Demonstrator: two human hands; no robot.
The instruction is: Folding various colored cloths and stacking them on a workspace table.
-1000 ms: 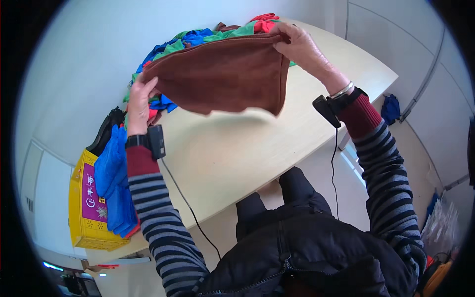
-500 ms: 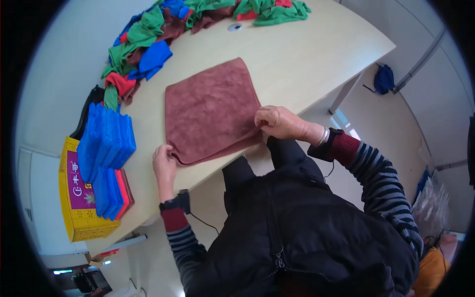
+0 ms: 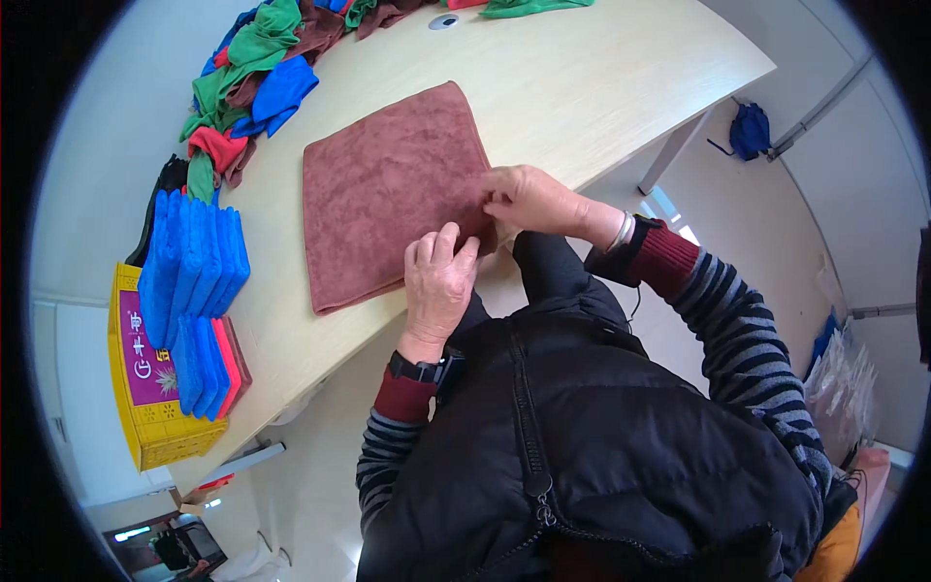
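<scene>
At the near edge of the pale wooden table (image 3: 601, 78), a brown square microfibre cloth (image 3: 388, 189) lies flat. Left hand (image 3: 438, 281) & right hand (image 3: 529, 199) pinch its near-right corner, fingers closed on the hem, prob. to keep it squared. Folded blue cloths (image 3: 194, 262) are stacked well left of it.

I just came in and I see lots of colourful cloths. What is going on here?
A person is working on a brown cloth spread flat on a pale table. The left hand and right hand both pinch its near edge. To the left sit a stack of folded blue cloths and a yellow box. A messy pile of green, blue and red cloths lies at the far side.
</scene>
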